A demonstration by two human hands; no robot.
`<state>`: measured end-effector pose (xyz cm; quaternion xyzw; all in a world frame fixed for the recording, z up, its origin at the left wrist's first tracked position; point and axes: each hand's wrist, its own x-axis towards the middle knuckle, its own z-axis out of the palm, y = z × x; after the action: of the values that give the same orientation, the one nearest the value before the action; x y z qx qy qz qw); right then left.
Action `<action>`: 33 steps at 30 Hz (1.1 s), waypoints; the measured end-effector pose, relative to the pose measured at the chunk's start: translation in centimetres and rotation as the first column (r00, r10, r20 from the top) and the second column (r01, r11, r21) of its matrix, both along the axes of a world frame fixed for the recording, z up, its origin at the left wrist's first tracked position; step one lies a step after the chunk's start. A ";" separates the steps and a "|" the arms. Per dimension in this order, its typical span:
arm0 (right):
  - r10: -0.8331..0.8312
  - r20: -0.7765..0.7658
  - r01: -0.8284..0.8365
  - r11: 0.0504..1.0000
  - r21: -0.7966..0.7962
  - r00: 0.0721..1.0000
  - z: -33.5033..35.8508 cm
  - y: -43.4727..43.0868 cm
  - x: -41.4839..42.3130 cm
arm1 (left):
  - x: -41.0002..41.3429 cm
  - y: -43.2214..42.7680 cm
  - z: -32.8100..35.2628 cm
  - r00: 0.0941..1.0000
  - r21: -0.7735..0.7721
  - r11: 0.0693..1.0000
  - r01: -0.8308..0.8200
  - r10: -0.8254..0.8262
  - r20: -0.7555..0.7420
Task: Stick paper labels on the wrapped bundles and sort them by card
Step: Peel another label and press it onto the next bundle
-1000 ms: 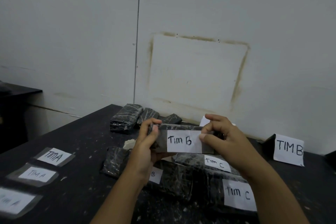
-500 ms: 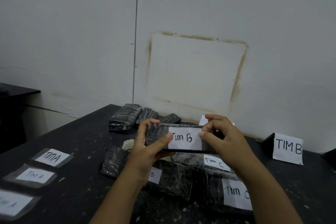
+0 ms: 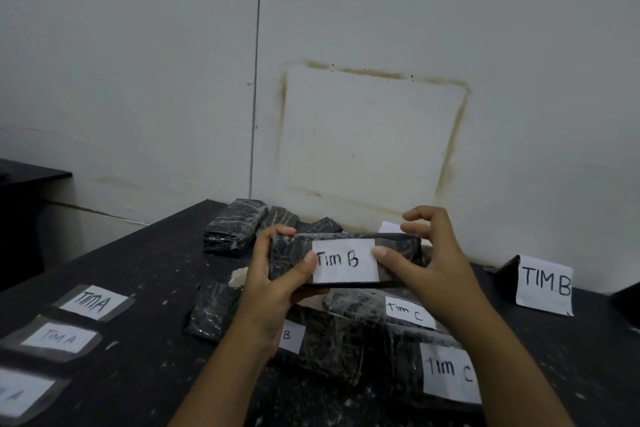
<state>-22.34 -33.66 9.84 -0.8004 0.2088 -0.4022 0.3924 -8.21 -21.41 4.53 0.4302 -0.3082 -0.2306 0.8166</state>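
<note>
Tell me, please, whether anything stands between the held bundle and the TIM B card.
Nothing visible does: beyond the Tim B bundle and right hand, only tabletop reaches the TIM B card; Tim C bundles lie nearer.

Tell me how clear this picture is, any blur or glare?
Head view: dim, flat light. The Tim B label on the held bundle reads sharp; the label at the lower left edge is smeared; the wrapped bundles at the back show only faint sheen.
</note>
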 end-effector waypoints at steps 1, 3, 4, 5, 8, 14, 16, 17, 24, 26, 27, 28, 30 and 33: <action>0.038 -0.024 -0.035 0.995 0.098 0.999 0.2 0.0 -0.3 | -0.1 0.0 0.0 1.000 -0.004 1.000 -0.009 0.009 0.009; 0.108 -0.039 -0.097 0.970 0.224 0.993 0.3 -0.1 -0.5 | -0.3 -0.1 0.0 0.999 -0.014 0.999 -0.030 0.030 0.019; 0.120 -0.034 -0.110 0.969 0.222 0.992 0.3 -0.1 -0.5 | -0.3 -0.1 0.0 0.999 -0.025 0.999 -0.039 0.039 0.012; 0.125 -0.028 -0.117 0.972 0.202 0.992 0.4 -0.1 -0.4 | -0.3 0.0 0.1 0.999 -0.037 0.998 -0.044 0.044 0.004; 0.110 0.011 -0.110 0.981 0.157 0.994 0.4 0.1 0.0 | -0.1 0.2 0.2 0.998 -0.057 0.997 -0.055 0.056 0.015; -0.084 0.130 0.077 0.995 0.058 0.988 -0.9 1.1 1.4 | -0.5 0.1 0.0 0.977 -0.084 0.987 -0.138 0.150 0.149; -0.091 0.196 0.076 0.994 0.081 0.976 -0.9 1.4 1.6 | -0.6 0.1 0.0 0.977 -0.098 0.985 -0.141 0.154 0.146; -0.088 0.224 0.073 0.994 0.077 0.971 -0.9 1.4 1.7 | -0.6 0.1 0.0 0.979 -0.103 0.985 -0.138 0.151 0.134; -0.064 0.281 0.063 0.998 0.015 0.957 -1.1 1.5 1.8 | -0.7 0.2 0.2 0.988 -0.090 0.988 -0.122 0.129 0.080; -0.062 0.268 0.062 0.998 0.009 0.961 -1.3 1.4 1.8 | -0.6 0.1 0.1 0.991 -0.079 0.990 -0.114 0.119 0.062; -0.058 0.257 0.058 0.998 0.006 0.965 -1.4 1.4 1.8 | -0.6 0.2 0.1 0.992 -0.075 0.991 -0.111 0.115 0.056; -0.052 0.245 0.051 0.999 0.013 0.968 -1.5 1.3 1.8 | -0.5 0.1 0.1 0.992 -0.069 0.992 -0.109 0.113 0.052; -0.030 0.217 0.018 0.998 0.056 0.976 -1.6 1.1 1.7 | -0.4 0.2 0.0 0.993 -0.051 0.993 -0.109 0.112 0.050; 0.015 0.101 -0.020 0.998 0.056 0.995 -1.5 1.0 1.5 | -0.1 0.2 -0.1 0.991 -0.032 0.992 -0.119 0.121 0.059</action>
<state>-20.83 -32.70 8.31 -0.7696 0.1931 -0.4324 0.4284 -8.34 -21.17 4.43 0.4433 -0.3096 -0.1635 0.8252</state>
